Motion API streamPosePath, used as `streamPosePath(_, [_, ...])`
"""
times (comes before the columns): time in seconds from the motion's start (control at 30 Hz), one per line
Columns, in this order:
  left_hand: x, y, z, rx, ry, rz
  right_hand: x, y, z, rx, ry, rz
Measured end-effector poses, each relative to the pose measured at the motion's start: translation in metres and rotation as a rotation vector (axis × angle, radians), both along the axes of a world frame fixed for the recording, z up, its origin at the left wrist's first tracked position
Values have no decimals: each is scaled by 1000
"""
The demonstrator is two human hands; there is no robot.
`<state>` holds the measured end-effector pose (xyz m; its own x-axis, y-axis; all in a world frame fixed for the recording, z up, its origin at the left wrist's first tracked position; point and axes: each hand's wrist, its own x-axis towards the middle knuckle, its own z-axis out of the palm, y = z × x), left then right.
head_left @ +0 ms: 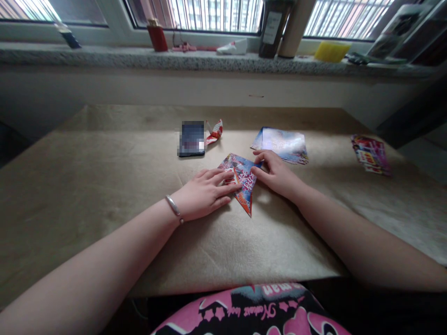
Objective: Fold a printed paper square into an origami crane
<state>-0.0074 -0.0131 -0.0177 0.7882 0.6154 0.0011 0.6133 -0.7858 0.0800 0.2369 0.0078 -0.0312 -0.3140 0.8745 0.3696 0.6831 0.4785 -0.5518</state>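
A folded sheet of colourful printed paper (247, 179), blue and orange with white and pink lettering, lies on the table in front of me, one sharp point towards me. My left hand (209, 193) rests on its left part, fingers stretched out and pressing it flat. At the paper's right corner, my right hand (274, 172) has its thumb and curled fingers on the edge; part of that corner is hidden under the fingers. Just beyond my right hand sits a stack of printed sheets (284, 144), mostly pale blue.
A dark phone (192, 139), partly blurred, lies beyond my left hand, beside a red-and-white folded paper piece (214, 132). Several pink printed papers (370, 155) lie at the right. A stone windowsill (209, 60) behind the table (104, 186) holds bottles and a yellow block (331, 51).
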Motion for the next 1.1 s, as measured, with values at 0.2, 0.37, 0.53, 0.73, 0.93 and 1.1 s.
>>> streamPosePath(0.2, [-1,1,-3,5,-15,4,12,-1,8,27,-199,32])
streamPosePath(0.37, [0,1,-3,-9,-30,80,22,1,11,38,-361,126])
streamPosePath(0.53, [3,1,-4,12,-41,142,20,-1,15,62,-420,221])
streamPosePath(0.73, [7,3,-8,17,-87,230,14,-5,12,55,-450,259])
streamPosePath(0.93, [6,6,-6,-6,-170,227,10,-8,4,13,-500,228])
streamPosePath(1.1, [3,11,-3,-74,-279,223,8,-9,5,1,-518,212])
